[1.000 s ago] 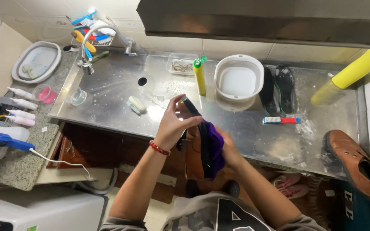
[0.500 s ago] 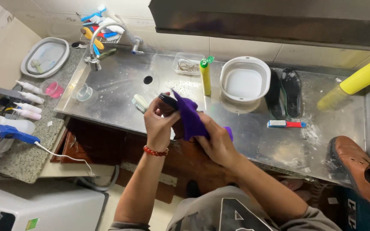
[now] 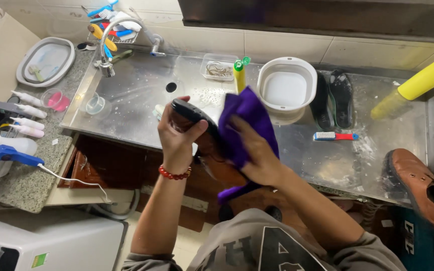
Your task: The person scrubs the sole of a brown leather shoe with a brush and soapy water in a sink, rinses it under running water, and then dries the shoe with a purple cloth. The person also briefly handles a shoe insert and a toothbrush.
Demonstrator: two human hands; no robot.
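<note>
While your left hand (image 3: 177, 138) has its fingers clamped on the brown shoe (image 3: 202, 135), your right hand (image 3: 257, 155) presses the purple cloth (image 3: 244, 123) against it, just in front of the white basin (image 3: 287, 88).

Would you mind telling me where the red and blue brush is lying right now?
In the head view, the red and blue brush lies on the steel counter, right of centre, just below the black insoles and right of the white basin.
</note>
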